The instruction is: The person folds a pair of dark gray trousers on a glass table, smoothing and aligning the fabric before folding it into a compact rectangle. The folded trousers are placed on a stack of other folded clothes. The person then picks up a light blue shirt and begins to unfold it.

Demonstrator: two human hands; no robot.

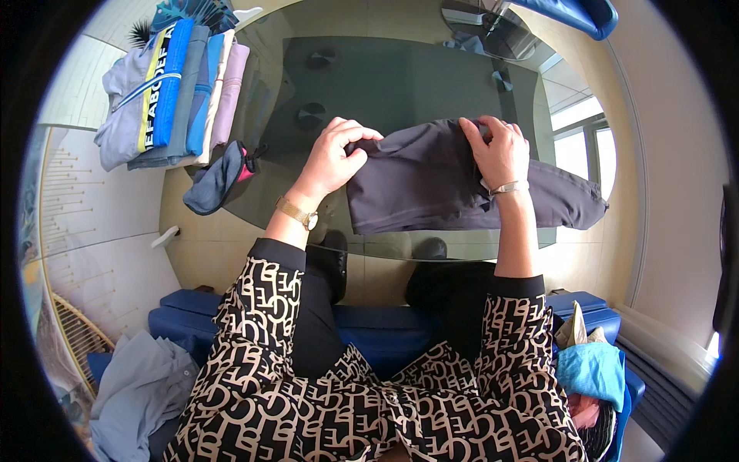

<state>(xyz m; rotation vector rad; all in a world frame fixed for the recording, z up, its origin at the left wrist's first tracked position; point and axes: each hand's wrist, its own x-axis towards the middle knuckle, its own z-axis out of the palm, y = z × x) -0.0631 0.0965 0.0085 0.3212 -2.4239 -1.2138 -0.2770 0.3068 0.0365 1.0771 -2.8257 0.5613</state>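
Note:
A dark grey garment (415, 185) lies partly folded on the glass table (375, 86) before me, with a narrower section reaching out to the right. My left hand (338, 156) pinches its upper left corner between thumb and fingers. On its upper edge, right of the middle, rests my right hand (499, 150), thumb and fingers gripping the cloth; part of the fingers is hidden behind the fabric. The garment's lower edge lies near the table's front rim.
A row of folded clothes (179, 98) stands at the table's left, beside a blue-grey slipper-like item (216, 179). On the blue seat, a crumpled light grey garment (141, 392) lies to my left and a turquoise cloth (592, 369) to my right. A blue chair (583, 14) stands at the far side.

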